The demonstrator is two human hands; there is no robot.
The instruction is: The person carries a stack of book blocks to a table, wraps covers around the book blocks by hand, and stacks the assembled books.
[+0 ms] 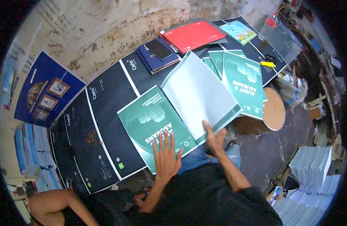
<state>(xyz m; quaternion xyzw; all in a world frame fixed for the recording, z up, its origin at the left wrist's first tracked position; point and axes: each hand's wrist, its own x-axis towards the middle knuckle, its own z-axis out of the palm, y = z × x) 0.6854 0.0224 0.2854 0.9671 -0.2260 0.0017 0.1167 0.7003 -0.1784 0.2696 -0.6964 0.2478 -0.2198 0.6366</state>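
The left hand (166,154) lay flat with fingers spread on a green printed cover sheet (152,126) at the near edge of the surface (109,98). The right hand (215,137) pinched the near corner of a lifted white sheet (199,94) just beside it. More green covers (243,81) lay toward the right edge; a red folder (194,35), dark blue books (156,56) and a black phone (158,49) sat at the far edge.

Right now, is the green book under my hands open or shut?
Open. The left hand lies flat on the green book, while the right hand holds its cover lifted, pale inside face showing.
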